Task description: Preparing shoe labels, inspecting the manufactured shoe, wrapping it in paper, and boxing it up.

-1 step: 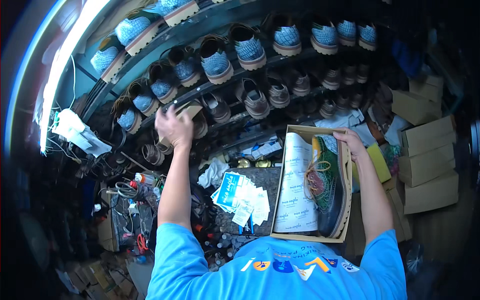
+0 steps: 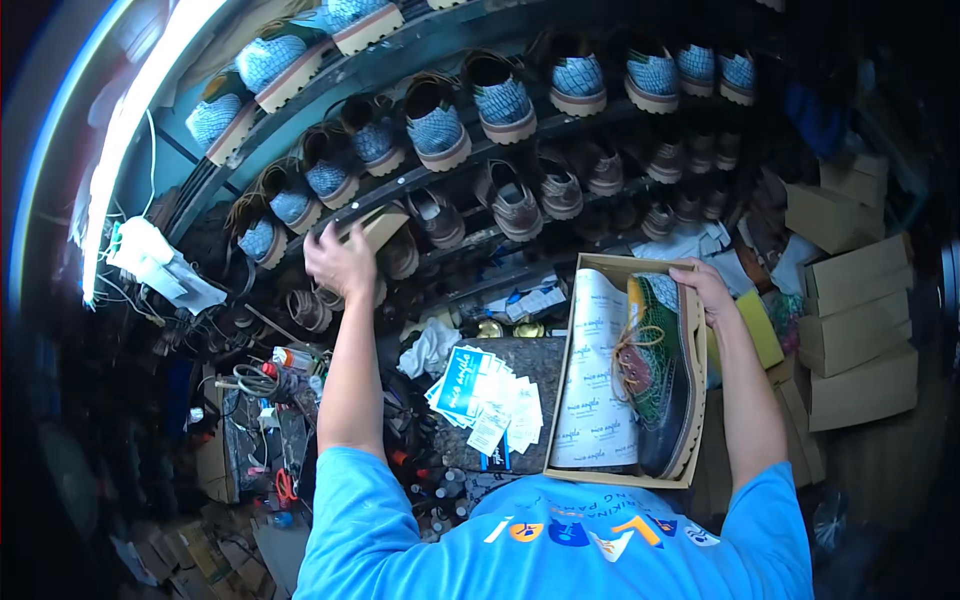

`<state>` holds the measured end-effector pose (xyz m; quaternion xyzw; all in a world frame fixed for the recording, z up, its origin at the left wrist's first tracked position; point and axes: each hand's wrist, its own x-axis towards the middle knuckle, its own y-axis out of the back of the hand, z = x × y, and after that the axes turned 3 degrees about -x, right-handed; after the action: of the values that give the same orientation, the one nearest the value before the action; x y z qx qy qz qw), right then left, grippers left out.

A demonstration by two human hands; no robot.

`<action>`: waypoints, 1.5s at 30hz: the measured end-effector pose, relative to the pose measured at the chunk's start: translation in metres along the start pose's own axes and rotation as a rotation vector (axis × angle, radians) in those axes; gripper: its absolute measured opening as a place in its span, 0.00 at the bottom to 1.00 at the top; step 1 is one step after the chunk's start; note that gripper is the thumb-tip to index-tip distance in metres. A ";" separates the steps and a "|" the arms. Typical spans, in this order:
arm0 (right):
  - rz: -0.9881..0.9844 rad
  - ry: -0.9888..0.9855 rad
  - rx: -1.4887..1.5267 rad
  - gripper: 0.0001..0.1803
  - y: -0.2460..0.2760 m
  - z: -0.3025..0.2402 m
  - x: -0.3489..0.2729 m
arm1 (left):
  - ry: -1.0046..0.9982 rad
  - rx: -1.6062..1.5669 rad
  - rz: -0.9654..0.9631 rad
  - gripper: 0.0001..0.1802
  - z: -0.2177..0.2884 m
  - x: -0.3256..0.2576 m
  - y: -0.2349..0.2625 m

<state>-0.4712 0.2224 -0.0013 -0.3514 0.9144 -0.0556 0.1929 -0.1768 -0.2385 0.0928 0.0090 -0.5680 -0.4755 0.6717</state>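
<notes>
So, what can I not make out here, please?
Head view:
Most of the floor inside the shoebox: hidden by wrapping paper and lace-up shoe.
Palm of the left hand, near the cardboard lid: hidden by the hand's back.
Topmost blue shoe: cut off by the upper edge.

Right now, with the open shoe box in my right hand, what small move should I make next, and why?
Perhaps bring the left hand to the left side of the shoe box: only the right hand holds it, by one side, and the shoe inside lies uncovered. The left hand is up beside tan cardboard; its grip there is unclear.
</notes>
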 end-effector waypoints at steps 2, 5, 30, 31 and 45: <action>-0.012 0.006 -0.026 0.16 -0.004 0.000 0.003 | 0.714 -0.133 -0.049 0.27 -0.062 0.026 -0.007; 0.020 0.067 -0.018 0.13 0.007 0.007 0.002 | 1.239 -0.566 -0.260 0.29 -0.105 0.031 -0.016; 0.073 0.030 -0.055 0.18 0.006 0.020 0.003 | 0.887 -1.449 -0.701 0.22 -0.184 -0.124 0.129; 0.062 0.037 -0.036 0.17 0.005 0.014 0.001 | 0.855 -1.438 -0.756 0.24 -0.168 -0.132 0.159; 0.238 0.573 -0.367 0.27 -0.057 -0.060 0.007 | 1.640 -2.220 -0.752 0.23 -0.083 -0.237 0.261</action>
<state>-0.4641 0.1734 0.0649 -0.2414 0.9607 0.0363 -0.1324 0.0741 0.0143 0.0292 -0.0973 0.6695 -0.6727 0.2995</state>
